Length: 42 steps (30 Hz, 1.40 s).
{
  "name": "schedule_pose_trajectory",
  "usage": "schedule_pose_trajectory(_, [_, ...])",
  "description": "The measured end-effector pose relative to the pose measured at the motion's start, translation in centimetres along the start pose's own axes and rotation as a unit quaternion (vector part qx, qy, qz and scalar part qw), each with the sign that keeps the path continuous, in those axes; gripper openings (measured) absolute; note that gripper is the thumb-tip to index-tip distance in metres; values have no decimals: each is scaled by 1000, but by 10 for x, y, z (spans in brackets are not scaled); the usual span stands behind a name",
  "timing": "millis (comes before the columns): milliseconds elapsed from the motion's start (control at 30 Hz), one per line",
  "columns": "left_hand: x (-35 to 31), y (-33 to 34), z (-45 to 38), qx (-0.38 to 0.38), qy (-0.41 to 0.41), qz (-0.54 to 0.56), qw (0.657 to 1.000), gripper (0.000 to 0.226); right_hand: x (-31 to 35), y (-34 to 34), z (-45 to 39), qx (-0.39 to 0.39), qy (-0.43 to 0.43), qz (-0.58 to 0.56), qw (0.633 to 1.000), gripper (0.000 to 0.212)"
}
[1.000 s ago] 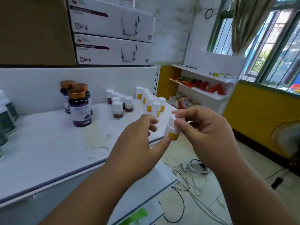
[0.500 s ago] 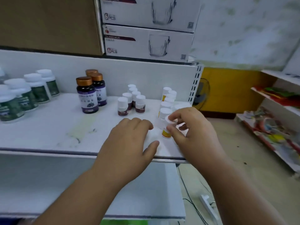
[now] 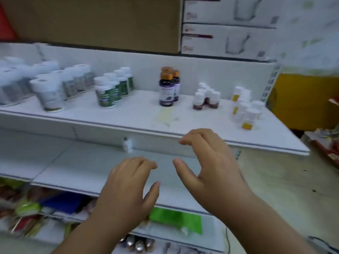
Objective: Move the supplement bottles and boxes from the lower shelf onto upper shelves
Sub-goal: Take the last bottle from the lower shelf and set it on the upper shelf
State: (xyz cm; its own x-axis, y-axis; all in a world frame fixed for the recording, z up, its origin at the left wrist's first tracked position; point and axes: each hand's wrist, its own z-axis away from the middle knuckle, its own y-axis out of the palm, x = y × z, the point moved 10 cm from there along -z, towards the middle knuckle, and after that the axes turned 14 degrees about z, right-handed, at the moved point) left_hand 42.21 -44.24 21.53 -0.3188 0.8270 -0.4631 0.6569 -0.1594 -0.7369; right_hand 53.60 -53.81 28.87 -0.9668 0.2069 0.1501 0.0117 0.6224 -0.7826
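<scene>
Supplement bottles (image 3: 245,114) with yellow labels stand on the upper shelf (image 3: 128,118), up and right of my right grip (image 3: 207,162); white-capped, small, likely light rigid plastic, probably smooth and easy to tip. Best taken round the body just under the cap, thumb opposite fingers. Both grips are empty: left grip (image 3: 128,187) fingers relaxed and spread, right loosely curved, both over the bare lower shelf (image 3: 73,162). Brown-capped bottles (image 3: 167,88) further up look heavier.
</scene>
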Motion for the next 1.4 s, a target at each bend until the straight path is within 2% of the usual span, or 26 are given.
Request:
schedule_pose_trajectory(167, [107,-29,54,84,-79,-74,991,43,90,81,12,66,15,19,998,39])
schedule_pose_trajectory(300, [172,-28,56,117,-105,-61,986,44,121,144,2,116,41,29,992,45])
schedule_pose_trajectory(433, [234,4,38,129,-98,-28,986,44,115,232,-6,160,88,31,983,46])
schedule_pose_trajectory(700, [382,92,-5,110,-68,-33,991,40,72,431,-41,187,147,28,971,45])
schedule_pose_trajectory(833, [422,120,-36,86,-57,15,995,37,47,492,-66,172,155,36,972,52])
schedule_pose_trajectory(933, [437,131,-58,49,-49,21,997,37,30,532,-86,203,162,42,965,61])
schedule_pose_trajectory(1033, [447,136,-67,25,-52,41,998,29,24,556,-101,223,166,33,960,65])
schedule_pose_trajectory(1167, [461,130,-65,-14,-74,70,995,21,27,561,-106,208,137,27,968,64])
schedule_pose_trajectory(1300, [458,129,-59,6,-94,100,991,32,35,534,-93,146,146,-36,978,46])
schedule_pose_trajectory(1400, [456,122,-42,20,-147,191,970,29,54,513,-74,121,166,-134,970,27])
